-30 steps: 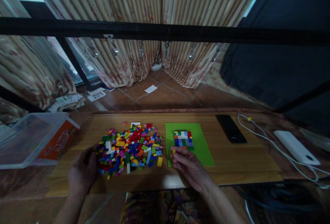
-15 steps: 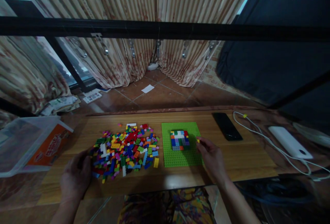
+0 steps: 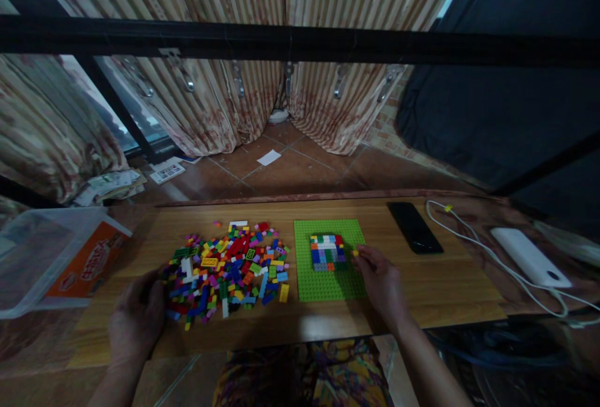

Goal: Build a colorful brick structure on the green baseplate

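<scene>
A green baseplate (image 3: 323, 282) lies on the wooden table (image 3: 445, 282), and a small block of mixed-colour bricks (image 3: 327, 252) is built on its far middle. My right hand (image 3: 382, 282) rests at the plate's right edge and pinches a tiny yellow brick (image 3: 355, 253) just right of the built block. To the left spreads a pile of loose coloured bricks (image 3: 227, 266). My left hand (image 3: 135, 316) lies on the table at the pile's near left edge, fingers curled, with nothing visibly in it.
A clear plastic bin with an orange label (image 3: 51, 257) sits at the table's left end. A black phone (image 3: 415, 227), a white cable (image 3: 473, 238) and a white power bank (image 3: 529, 256) lie at the right. A black bar (image 3: 300, 44) crosses the view above.
My right hand has moved from the plate's near left corner to its right edge with the small yellow brick, then slightly closer to the built block. The left hand has barely moved.
</scene>
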Motion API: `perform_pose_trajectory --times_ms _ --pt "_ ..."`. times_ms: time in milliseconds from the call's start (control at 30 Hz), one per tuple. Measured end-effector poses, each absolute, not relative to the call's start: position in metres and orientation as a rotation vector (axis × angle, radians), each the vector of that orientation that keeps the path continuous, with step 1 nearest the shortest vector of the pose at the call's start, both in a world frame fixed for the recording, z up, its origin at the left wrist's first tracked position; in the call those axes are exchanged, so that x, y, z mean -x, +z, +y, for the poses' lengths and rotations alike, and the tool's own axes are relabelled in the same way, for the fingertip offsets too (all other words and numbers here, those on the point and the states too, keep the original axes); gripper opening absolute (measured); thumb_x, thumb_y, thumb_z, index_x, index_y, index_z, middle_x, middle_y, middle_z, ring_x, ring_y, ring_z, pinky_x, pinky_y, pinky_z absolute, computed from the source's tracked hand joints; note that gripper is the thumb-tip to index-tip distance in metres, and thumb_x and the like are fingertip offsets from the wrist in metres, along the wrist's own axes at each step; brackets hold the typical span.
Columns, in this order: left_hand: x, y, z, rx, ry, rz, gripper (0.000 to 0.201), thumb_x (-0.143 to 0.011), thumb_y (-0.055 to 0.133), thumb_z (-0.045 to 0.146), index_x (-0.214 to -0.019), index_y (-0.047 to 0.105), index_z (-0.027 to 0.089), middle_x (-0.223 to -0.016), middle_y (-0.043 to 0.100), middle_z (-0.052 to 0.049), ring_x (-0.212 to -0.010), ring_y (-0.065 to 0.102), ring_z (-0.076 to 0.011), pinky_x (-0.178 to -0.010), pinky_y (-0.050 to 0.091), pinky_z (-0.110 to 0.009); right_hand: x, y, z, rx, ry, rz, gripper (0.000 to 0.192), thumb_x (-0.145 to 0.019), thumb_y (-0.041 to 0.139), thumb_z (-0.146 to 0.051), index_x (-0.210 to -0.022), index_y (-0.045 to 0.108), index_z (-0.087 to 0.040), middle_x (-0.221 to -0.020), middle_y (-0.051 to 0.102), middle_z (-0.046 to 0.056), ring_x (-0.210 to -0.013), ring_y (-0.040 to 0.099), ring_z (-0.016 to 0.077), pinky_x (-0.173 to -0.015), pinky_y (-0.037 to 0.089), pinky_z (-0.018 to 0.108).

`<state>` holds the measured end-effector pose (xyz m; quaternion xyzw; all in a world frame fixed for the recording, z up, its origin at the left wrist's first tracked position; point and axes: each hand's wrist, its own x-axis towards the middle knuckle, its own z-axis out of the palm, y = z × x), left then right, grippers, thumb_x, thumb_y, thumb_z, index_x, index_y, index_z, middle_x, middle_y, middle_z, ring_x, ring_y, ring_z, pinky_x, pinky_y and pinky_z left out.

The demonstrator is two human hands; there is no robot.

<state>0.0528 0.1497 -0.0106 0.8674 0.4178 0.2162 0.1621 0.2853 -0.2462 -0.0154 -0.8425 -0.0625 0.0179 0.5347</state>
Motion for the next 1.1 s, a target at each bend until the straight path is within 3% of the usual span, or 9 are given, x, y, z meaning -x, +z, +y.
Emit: perform_pose_trajectory --times_ms 200,433,633,1100 --pt "-0.053 -0.011 0.150 -2.476 0.574 1.226 0.040 -0.086 0.043 0.044 -0.110 0.062 0.018 -0.107 0.067 -0.012 -0.100 0.063 -0.0287 -0.082 0.052 -0.040 -0.288 -0.007 -0.245 2.199 -0.043 -0.293 0.028 -0.084 0.053 -0.040 -0.095 0.069 -0.019 -0.095 0.074 0.010 -0.087 0.069 0.0262 -0.079 0.051 0.038" --pt "-0.053 -0.009 0.149 -2.489 0.592 1.195 0.039 -0.085 0.044 0.042 -0.109 0.063 0.018 -0.103 0.068 -0.012 -0.096 0.064 -0.0280 -0.079 0.053 -0.039 -0.296 0.004 -0.241 2.332 -0.094 -0.486 0.027 -0.088 0.048 -0.036 -0.091 0.069 -0.019 -0.091 0.074 0.009 -0.079 0.069 0.0240 -0.071 0.050 0.034" --pt "-0.054 -0.009 0.148 -2.448 0.595 1.227 0.039 -0.084 0.044 0.044 -0.107 0.063 0.018 -0.105 0.067 -0.012 -0.100 0.063 -0.0286 -0.084 0.052 -0.041 -0.303 0.003 -0.233 2.353 -0.132 -0.627 0.026 -0.090 0.046 -0.033 -0.089 0.067 -0.018 -0.092 0.073 0.010 -0.082 0.068 0.0224 -0.076 0.049 0.034" --pt "-0.052 -0.014 0.151 -2.451 0.640 1.198 0.039 -0.084 0.044 0.044 -0.107 0.063 0.019 -0.103 0.067 -0.012 -0.097 0.064 -0.0282 -0.083 0.052 -0.041 -0.285 0.006 -0.216 2.647 -0.107 -0.269 0.021 -0.086 0.054 -0.035 -0.085 0.069 -0.020 -0.079 0.074 0.007 -0.070 0.068 0.0217 -0.059 0.040 0.028"
